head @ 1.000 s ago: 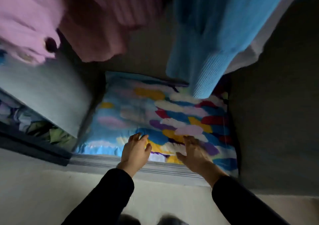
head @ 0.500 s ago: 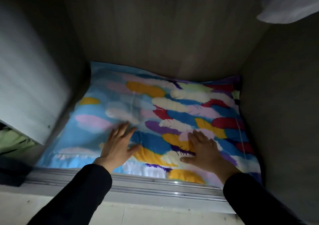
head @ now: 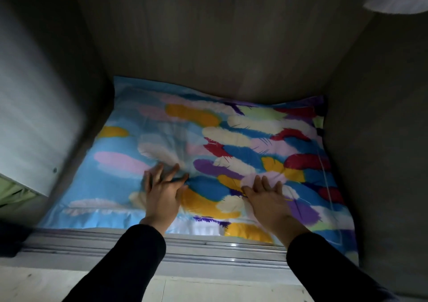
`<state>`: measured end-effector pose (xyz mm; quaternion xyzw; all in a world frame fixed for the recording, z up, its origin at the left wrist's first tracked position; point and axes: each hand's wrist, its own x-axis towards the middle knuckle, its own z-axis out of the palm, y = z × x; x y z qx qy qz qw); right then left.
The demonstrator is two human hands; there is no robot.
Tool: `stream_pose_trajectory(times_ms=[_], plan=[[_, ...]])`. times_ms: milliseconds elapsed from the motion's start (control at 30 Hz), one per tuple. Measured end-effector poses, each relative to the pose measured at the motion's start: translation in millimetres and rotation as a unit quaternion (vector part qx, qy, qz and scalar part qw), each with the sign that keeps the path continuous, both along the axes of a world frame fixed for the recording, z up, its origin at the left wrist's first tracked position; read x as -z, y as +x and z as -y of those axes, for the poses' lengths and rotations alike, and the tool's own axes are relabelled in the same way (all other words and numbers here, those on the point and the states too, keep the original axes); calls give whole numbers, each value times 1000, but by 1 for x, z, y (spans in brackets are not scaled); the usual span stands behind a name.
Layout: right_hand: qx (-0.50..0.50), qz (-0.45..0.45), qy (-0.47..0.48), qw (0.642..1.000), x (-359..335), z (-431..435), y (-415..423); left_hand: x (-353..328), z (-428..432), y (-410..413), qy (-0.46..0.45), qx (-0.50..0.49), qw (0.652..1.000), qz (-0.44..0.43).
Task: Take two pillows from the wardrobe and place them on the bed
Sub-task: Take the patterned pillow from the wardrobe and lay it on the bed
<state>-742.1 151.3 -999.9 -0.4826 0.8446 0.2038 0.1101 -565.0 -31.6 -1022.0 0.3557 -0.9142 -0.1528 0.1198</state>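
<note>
While the pillow [head: 231, 153] lies flat on the wardrobe [head: 208, 35] floor, filling it from wall to wall, the left hand [head: 162, 197] rests on its near half with fingers [head: 157, 174] spread and holding nothing, a small fold of cloth bunched just beyond them. To the right, the right hand [head: 268, 199] lies flat too, fingers [head: 264, 183] open, nothing gripped. I judge that pulling only on the slippery cover could make it slide off, or the near edge could catch on the sliding-door track [head: 208, 248] just behind the wrists.
</note>
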Motion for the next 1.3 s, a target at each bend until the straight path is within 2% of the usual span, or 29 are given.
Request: stream_pose_trajectory(times_ms=[100,267,400,567,667,900,1167,1300], plan=[[18,7,-35,999,-19,1,2,-13,0,-6,31,-35,998,-52],[-3,-20,-187,982,-85,-3,8,-74,12,-14,-40,-41,986,-157],[48,-30,-246,968,-155,-12,25,-153,16,-18,-77,-19,983,-163],[112,14,-286,951,-241,-42,80,-242,-7,20,-41,22,992,-116],[140,63,-266,952,-286,-58,114,-297,-16,43,-21,57,995,-79],[160,106,-189,963,-373,-113,186,-391,-59,104,40,117,992,-6],[209,117,-147,960,-492,-205,238,-474,-143,150,141,168,974,59],[222,133,-107,960,-552,-261,243,-516,-193,158,179,224,952,109]])
